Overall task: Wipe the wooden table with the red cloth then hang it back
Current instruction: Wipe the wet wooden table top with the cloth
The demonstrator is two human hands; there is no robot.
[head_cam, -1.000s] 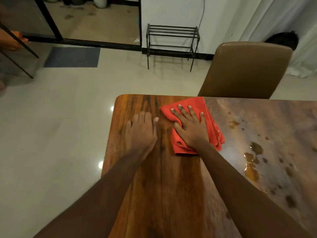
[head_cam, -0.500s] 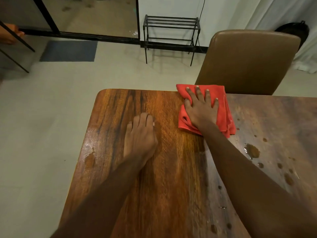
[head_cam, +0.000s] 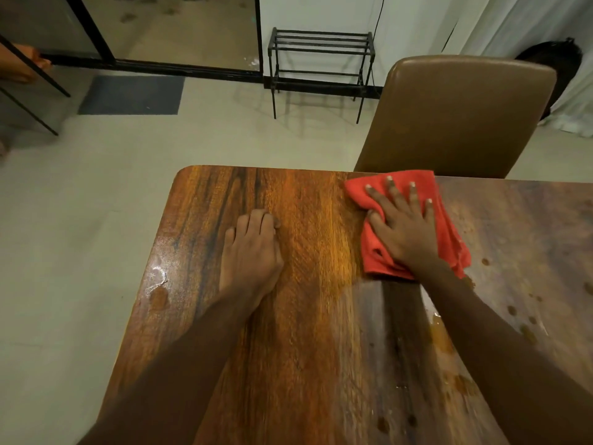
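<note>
**Right hand pressing the cloth at the far edge, unwiped droplets to its right and near side**

Right hand (head_cam: 405, 229), fingers spread, lies flat on the folded red cloth (head_cam: 407, 224) and pins it to the wooden table (head_cam: 305, 316). The cloth sits at the table's far edge, right of centre, its long axis running near to far. Left hand (head_cam: 253, 252) rests palm down on bare wood, well apart to the left, fingers together; it holds nothing and appears only to brace.

Near field, right: a scatter of brown droplets (head_cam: 526, 332) and a wet streak (head_cam: 438, 329) lie on the near-right side of the cloth, beside the right forearm. Since the soiled area lies that way, the next stroke would probably sweep rightward or draw back toward the person; the right hand is the nearer. Near left edge: a separate wet patch (head_cam: 158, 289), closer to the left hand.

Far field: a brown chair (head_cam: 459, 117) stands directly behind the cloth, its back above the table edge, limiting any push farther out. Beyond it, a black metal rack (head_cam: 321, 56) stands against the wall. Whether the cloth hangs there cannot be told.
</note>
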